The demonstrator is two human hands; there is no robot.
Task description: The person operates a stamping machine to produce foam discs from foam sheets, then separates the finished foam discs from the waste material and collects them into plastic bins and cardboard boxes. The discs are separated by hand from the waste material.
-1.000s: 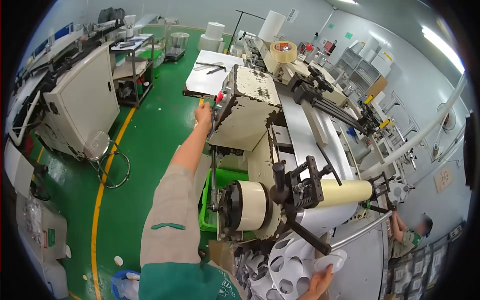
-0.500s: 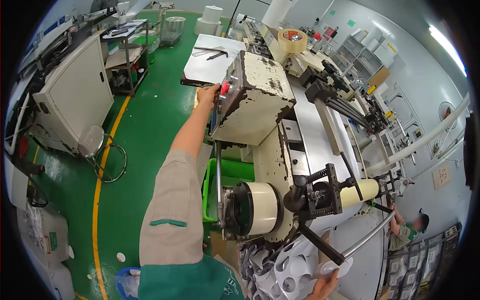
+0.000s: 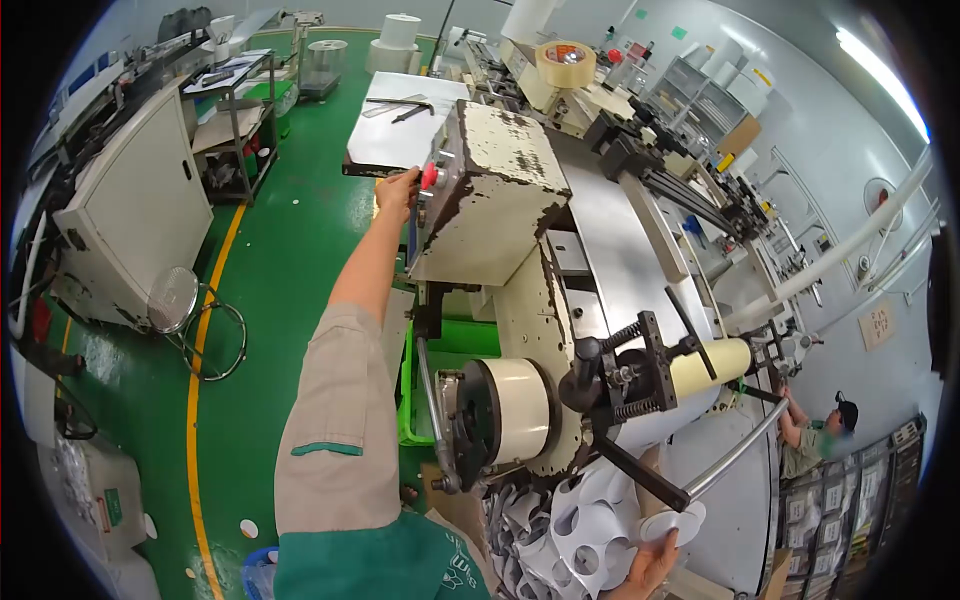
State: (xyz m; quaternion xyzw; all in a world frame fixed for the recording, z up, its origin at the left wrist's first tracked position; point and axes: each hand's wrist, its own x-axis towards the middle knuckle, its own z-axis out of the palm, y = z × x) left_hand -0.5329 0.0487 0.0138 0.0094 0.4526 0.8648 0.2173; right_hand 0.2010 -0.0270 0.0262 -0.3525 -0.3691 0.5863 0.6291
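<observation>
My left hand (image 3: 398,192) is stretched out to the control panel side of the chipped cream machine box (image 3: 505,210), just beside a red push button (image 3: 429,176). Its fingers are bent together at the panel; what they touch is hidden. Low in the view, my right hand (image 3: 652,568) holds round white discs (image 3: 672,522) by their edge. Beside it hangs crumpled white sheet waste (image 3: 585,525) with round holes. Above sits a cream drum (image 3: 520,410) with a metal connecting rod (image 3: 432,390) at its left.
A white board (image 3: 405,115) with a black hex key lies beyond the box. Tape (image 3: 563,64) rests on the machine. A green crate (image 3: 455,340) is beneath. At left stand a stool (image 3: 178,300) and a cabinet (image 3: 140,190). Another person (image 3: 815,440) works at far right.
The rod beside the drum has swung from upright to tilted. My right hand has raised the white discs slightly into fuller view. My left hand stays at the panel; the view shifts slightly.
</observation>
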